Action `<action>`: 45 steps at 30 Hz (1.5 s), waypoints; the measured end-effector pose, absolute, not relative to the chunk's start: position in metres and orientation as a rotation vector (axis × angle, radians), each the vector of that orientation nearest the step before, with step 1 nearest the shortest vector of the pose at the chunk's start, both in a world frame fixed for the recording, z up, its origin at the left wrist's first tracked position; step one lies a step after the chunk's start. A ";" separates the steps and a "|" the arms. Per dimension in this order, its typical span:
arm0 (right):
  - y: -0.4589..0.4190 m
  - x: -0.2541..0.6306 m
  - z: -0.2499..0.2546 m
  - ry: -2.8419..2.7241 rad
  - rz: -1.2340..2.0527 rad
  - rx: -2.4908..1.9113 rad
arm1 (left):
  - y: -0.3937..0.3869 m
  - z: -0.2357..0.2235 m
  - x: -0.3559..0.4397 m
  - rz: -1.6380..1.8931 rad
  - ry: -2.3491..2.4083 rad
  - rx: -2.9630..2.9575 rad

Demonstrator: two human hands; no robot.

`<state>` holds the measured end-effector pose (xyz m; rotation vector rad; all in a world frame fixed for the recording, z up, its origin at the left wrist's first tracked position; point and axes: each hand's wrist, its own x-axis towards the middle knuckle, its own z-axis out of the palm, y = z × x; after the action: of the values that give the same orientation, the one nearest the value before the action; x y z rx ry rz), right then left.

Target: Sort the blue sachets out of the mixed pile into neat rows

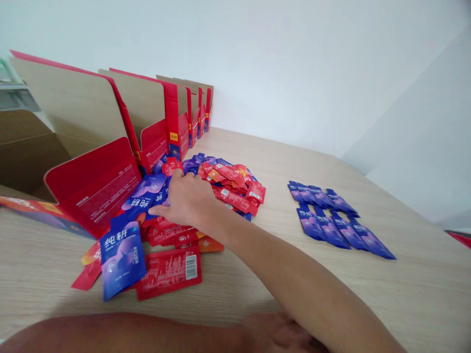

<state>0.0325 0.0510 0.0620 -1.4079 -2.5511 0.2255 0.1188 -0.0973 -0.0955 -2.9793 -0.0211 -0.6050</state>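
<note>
My right hand (189,198) reaches into a heap of sachets beside the boxes, its thumb stretched away from the fingers. It touches the blue sachets (145,193) there; the fingertips are partly hidden among them. Below the hand lie red sachets (169,272) and one blue-purple sachet (123,260) with white lettering. My left hand (275,333) is low at the bottom edge, blurred and partly behind my right forearm, so its fingers are hidden. Farther back, red sachets (235,181) lie heaped over blue ones.
A row of open red cardboard boxes (99,191) stands along the left, flaps raised. On the right of the wooden table (257,274), blue sachets (327,215) lie overlapping in two rows. A white wall (294,73) rises behind the table.
</note>
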 end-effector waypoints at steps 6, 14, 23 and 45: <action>0.052 0.028 0.060 -2.592 0.206 -1.454 | -0.098 -0.086 0.104 -0.648 0.094 -2.989; 0.041 0.109 0.090 -2.482 0.032 -1.575 | -0.093 -0.075 0.108 -1.038 -0.079 -2.962; 0.081 0.372 0.103 -1.691 -0.226 -2.445 | -0.093 -0.077 0.114 -1.002 0.041 -2.754; 0.114 0.468 0.019 -1.315 -0.119 -2.853 | -0.092 -0.091 0.121 -1.191 -0.061 -2.687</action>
<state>0.4677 0.1138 0.0189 -2.8534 -1.3147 -0.1186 0.1208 -0.0924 -0.0912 -2.6874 -0.0607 -1.1908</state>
